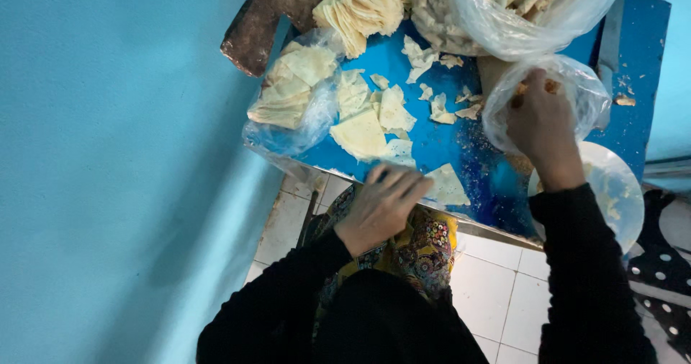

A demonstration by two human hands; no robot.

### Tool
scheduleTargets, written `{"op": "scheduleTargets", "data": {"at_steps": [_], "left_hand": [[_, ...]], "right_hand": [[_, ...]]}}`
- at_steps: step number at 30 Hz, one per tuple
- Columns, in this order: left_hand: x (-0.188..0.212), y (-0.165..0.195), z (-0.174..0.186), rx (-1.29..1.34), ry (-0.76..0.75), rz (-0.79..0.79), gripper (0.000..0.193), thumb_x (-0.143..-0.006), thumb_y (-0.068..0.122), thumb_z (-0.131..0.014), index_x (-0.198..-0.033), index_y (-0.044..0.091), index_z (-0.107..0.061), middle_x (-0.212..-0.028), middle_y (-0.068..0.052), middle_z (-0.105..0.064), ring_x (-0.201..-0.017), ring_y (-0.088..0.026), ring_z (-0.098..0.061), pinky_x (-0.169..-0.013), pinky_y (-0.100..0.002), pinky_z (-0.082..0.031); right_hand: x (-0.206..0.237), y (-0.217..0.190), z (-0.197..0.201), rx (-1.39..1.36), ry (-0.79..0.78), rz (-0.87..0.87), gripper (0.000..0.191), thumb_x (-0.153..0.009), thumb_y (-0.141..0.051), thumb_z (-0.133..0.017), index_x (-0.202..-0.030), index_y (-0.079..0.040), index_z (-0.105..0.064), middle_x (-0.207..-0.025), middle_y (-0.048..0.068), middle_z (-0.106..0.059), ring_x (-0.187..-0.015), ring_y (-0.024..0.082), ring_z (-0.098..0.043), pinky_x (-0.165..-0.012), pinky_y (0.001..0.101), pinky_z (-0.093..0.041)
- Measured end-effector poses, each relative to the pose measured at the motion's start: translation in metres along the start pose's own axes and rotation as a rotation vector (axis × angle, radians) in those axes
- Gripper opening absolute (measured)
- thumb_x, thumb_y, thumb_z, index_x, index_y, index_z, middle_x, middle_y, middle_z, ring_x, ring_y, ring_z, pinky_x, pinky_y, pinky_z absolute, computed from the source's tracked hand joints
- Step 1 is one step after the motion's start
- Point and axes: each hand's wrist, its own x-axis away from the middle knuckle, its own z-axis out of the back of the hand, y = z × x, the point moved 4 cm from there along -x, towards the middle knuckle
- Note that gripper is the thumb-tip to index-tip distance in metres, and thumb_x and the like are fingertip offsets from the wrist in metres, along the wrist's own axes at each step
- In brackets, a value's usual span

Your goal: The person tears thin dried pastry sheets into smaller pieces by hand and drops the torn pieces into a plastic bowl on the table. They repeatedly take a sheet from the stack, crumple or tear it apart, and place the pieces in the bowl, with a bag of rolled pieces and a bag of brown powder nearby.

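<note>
Blue table (446, 144): left hand (381, 205) flat, right hand (540, 123) in bag (576, 90).

Tabletop: blue table (446, 144), smooth, faintly glossy, dusted with crumbs.
Table edge: bright metal strip (497, 231) at 6 o'clock.
Sheets: pale, thin triangular dough sheets (360, 133), matt and dry-looking, perhaps pastry.
Bags: clear thin plastic bag (576, 94) at 3 o'clock, crinkled, shiny; the right hand (540, 123) is in it.
Sleeves: black cloth (583, 263), matt.
Lap: patterned multicoloured fabric (421, 245) under the left hand (378, 205).
Floor: white glazed tiles (504, 285).
</note>
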Motion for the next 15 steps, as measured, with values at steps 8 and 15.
{"op": "scheduleTargets", "data": {"at_steps": [8,15], "left_hand": [[-0.016,-0.016,0.028,-0.214,0.047,0.147,0.018,-0.097,0.003,-0.056,-0.113,0.006,-0.062,-0.116,-0.008,-0.064,-0.118,-0.022,-0.059,-0.109,-0.047,-0.038],[-0.022,0.013,0.025,-0.084,0.032,0.221,0.014,-0.096,0.017,-0.065,-0.096,0.003,-0.063,-0.094,-0.010,-0.057,-0.097,-0.027,-0.054,-0.093,-0.047,-0.038]], "right_hand": [[-0.007,-0.012,0.008,-0.023,0.029,0.019,0.035,-0.091,0.000,-0.067,-0.121,0.006,-0.052,-0.106,0.035,-0.066,-0.091,0.054,-0.065,-0.076,0.0591,-0.051],[0.043,-0.035,0.060,-0.529,-0.165,-0.290,0.050,-0.095,-0.017,-0.076,-0.130,0.000,-0.044,-0.109,0.019,-0.074,-0.098,0.027,-0.075,-0.081,0.0369,-0.057]]}}
